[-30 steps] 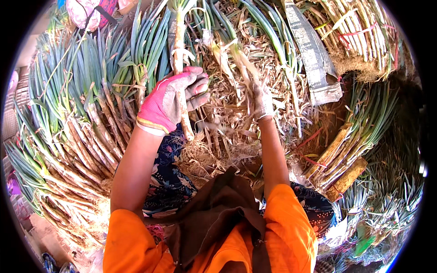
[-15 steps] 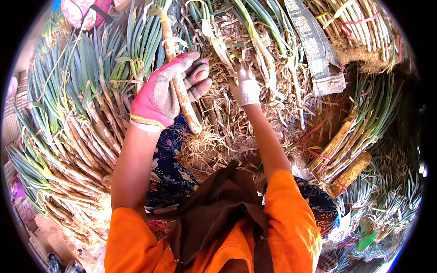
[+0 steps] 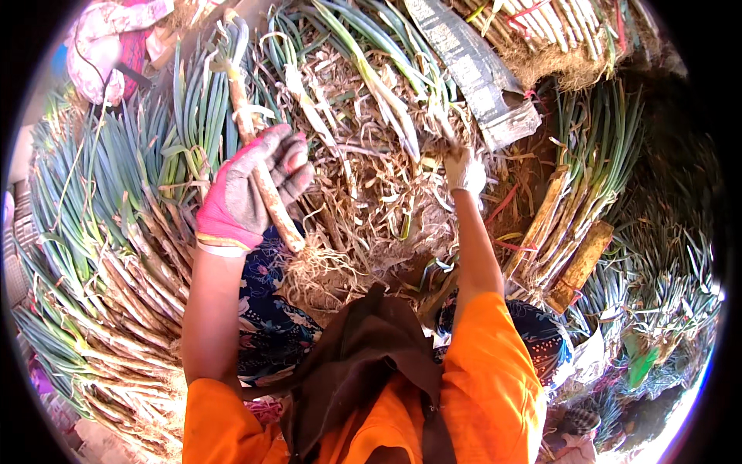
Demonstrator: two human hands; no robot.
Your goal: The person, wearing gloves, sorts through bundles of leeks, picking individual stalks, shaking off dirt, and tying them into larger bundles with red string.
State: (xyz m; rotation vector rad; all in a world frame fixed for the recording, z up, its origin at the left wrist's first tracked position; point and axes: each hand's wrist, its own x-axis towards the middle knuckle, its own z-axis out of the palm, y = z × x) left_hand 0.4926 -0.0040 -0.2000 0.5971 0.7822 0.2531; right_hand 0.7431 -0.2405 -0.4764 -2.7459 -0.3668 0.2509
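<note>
One green onion (image 3: 280, 213), soil-stained and trailing a fringe of roots (image 3: 318, 264), lies across the palm of a worker's left hand (image 3: 238, 193), above the left thigh of patterned trousers (image 3: 270, 298). The pink-and-grey glove is loosely curled about the stem, thumb side uppermost. The stem's long axis runs aslant, from upper left to lower right: its leafy end points away from the body, toward the upright green tops at left, while the root end points back toward the lap.

Across the dry leaf litter (image 3: 429, 203), the white-gloved right hand (image 3: 465, 170) is extended near the torn end of a grey sheet (image 3: 471, 77). Its fingers are blurred against pale stalks, and whether they grip anything cannot be told. Another onion (image 3: 396, 116) lies between the hands, and a thick pile (image 3: 139, 259) fans out at far left.

The step in hand appears to be holding one stem ready while the right hand works among the litter; a next move would call for a light, sure pinch there and a steady left grip, roots clear of the cloth.
</note>
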